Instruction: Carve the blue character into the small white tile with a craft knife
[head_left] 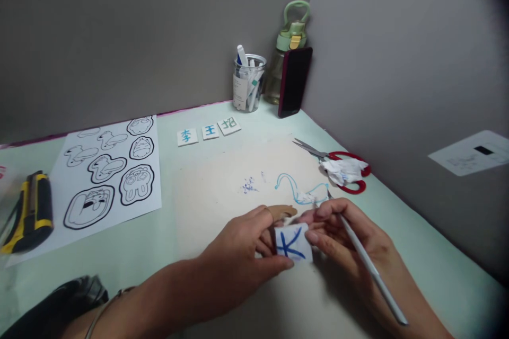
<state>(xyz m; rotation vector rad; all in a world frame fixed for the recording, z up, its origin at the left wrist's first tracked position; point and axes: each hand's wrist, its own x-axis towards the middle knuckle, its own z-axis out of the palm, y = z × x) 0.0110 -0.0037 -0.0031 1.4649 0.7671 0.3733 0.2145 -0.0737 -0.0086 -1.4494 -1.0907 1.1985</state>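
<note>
Broadly, from my remote seat I see a pale green table [169, 180] with a beige mat [210, 185] on it and a sheet [119, 151] of line drawings to the left. At the back stands a green-topped bottle [274, 74], partly behind a phone [296, 82], with a jar [240, 92] of pens beside them. My left hand [242, 241] has its fingers curled, pinching a blue-marked tile [294, 243] over the mat; whether the tile touches the mat, I can't tell. My right hand [350, 238] grips a slim silver tool [369, 262], its thumb at the tile's right edge. Red scissors [352, 186] lie beyond that hand, crumpled paper [344, 171] over their handles. Smallest, three marked tiles [210, 131] sit in a row in front of the jar.
</note>
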